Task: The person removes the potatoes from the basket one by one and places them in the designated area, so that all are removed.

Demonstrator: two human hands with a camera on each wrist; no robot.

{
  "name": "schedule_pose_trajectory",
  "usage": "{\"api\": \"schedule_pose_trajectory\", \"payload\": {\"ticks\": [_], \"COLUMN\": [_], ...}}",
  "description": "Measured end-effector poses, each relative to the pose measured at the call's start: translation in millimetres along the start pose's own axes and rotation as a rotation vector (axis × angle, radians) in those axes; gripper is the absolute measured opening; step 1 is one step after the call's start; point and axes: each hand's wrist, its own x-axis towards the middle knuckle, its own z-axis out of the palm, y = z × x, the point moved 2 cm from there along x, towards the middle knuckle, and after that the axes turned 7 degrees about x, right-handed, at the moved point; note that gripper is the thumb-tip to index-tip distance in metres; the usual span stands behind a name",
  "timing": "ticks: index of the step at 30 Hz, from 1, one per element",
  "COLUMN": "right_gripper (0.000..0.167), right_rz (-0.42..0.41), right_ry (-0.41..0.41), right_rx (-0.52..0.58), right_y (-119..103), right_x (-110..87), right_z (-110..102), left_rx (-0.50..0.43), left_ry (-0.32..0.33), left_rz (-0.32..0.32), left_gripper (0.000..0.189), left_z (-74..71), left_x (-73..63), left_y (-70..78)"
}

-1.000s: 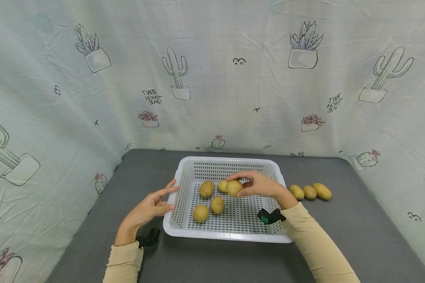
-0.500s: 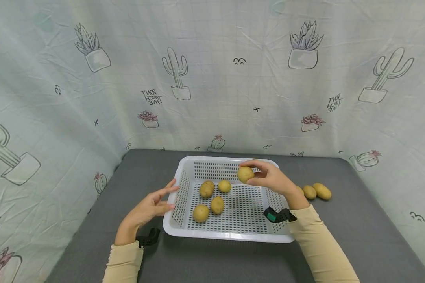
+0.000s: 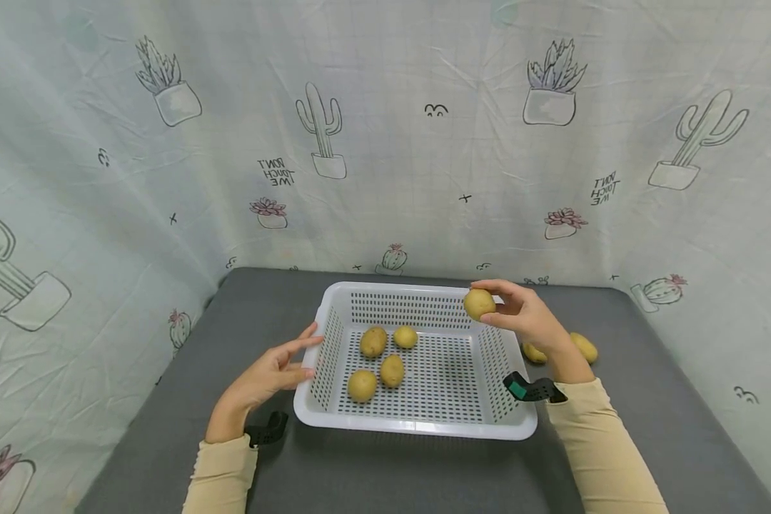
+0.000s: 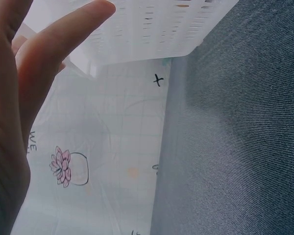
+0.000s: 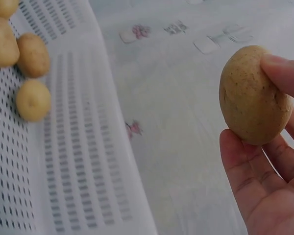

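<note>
My right hand (image 3: 520,312) pinches a round yellow-brown potato (image 3: 480,304) between thumb and fingertips. It is held up over the far right corner of a white plastic basket (image 3: 417,427) with slotted sides. In the right wrist view the potato (image 5: 255,95) shows whole, apart from the basket wall (image 5: 83,161). My left hand (image 3: 266,375) rests its extended fingers against the basket's left rim. The left wrist view shows a straight finger (image 4: 71,29) along the basket's outer side. Several potatoes (image 3: 362,386) lie in the left half of the basket.
More potatoes (image 3: 584,347) lie on the dark grey table (image 3: 373,478) right of the basket, partly hidden behind my right wrist. A pale curtain (image 3: 385,143) printed with cacti hangs behind and along both sides of the table.
My right hand has lifted the potato from among the others in the basket and carried it right and toward the far corner. My left hand stays at the rim.
</note>
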Motion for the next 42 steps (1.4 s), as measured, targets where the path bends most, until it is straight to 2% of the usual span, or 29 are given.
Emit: {"api": "schedule_pose_trajectory", "payload": {"ticks": [6, 12, 22, 26, 30, 33, 37, 42], "right_gripper": [0.050, 0.048, 0.047, 0.048, 0.049, 0.049, 0.047, 0.047], "right_rz": [0.003, -0.070, -0.080, -0.023, 0.087, 0.127, 0.117, 0.161], "right_ry": [0.104, 0.196, 0.456, 0.566, 0.684, 0.761, 0.825, 0.871], "right_rx": [-0.029, -0.034, -0.017, -0.049, -0.118, -0.077, 0.026, 0.019], "right_y": [-4, -4, 9, 21, 37, 47, 56, 66], "right_x": [-17.3, -36.9, -78.9, -94.6, -109.9, -119.5, -129.4, -137.1], "right_z": [-20, -38, -65, -77, -86, -92, -99, -114], "left_rx": [0.000, -0.004, -0.006, -0.002, 0.004, 0.005, -0.009, -0.008], "left_ry": [0.002, 0.006, 0.010, 0.014, 0.015, 0.011, 0.004, 0.013], "left_rz": [-0.004, -0.016, -0.021, -0.023, -0.025, -0.022, -0.021, -0.015], "left_gripper": [0.067, 0.066, 0.066, 0.066, 0.065, 0.065, 0.065, 0.066], "left_z": [0.5, 1.1, 2.3, 1.9, 1.7, 2.0, 2.5, 1.8], "left_x": [-0.6, -1.0, -0.4, -0.6, -1.2, -1.3, -0.9, -1.4], "left_y": [2.4, 3.6, 3.5, 3.3, 3.1, 3.1, 3.0, 3.7]}}
